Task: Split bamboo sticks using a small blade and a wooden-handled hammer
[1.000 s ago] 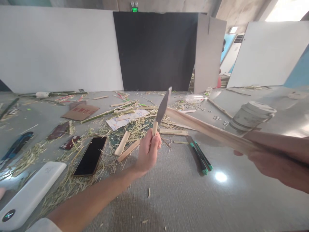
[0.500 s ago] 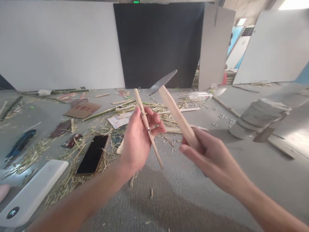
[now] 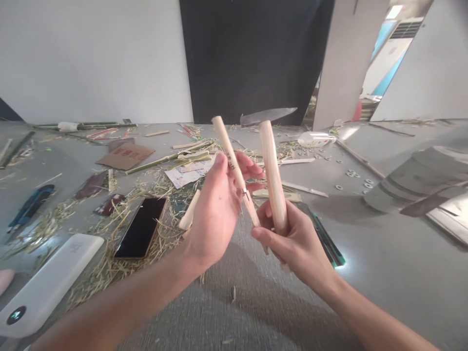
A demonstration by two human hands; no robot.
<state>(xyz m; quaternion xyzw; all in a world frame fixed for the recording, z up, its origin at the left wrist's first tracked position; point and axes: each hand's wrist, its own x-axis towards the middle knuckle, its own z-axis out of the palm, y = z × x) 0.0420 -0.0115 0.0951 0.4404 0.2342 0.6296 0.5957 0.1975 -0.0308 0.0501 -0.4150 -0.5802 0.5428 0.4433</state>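
Observation:
In the head view, my left hand (image 3: 215, 209) is closed around a slim wooden-handled carving tool (image 3: 229, 151), with dark lettering on the handle and a metal ferrule; thumb and palm bear on it and some fingers curl loosely behind. The tool tilts, its narrow lower part pointing down toward my right hand (image 3: 288, 234). That hand grips the thick pale wooden handle of a hammer (image 3: 273, 175), held upright. Its long metal head tapers to a point and lies crosswise behind the handle top. My right thumb meets or overlaps the tool's lower end; I cannot tell which.
A black phone (image 3: 141, 228) and white power bank (image 3: 51, 282) lie left among straw-like shavings (image 3: 98, 258). Blue-black cutters (image 3: 31, 207) lie farther left. A dark green-edged tool (image 3: 325, 236) rests by my right wrist. Several washers (image 3: 353, 173) and a grey cylinder (image 3: 420, 178) are right.
My right hand has moved left and inward with the hammer, and its handle is more upright. The lower end of the carving tool now meets my right fingers. The view has shifted slightly.

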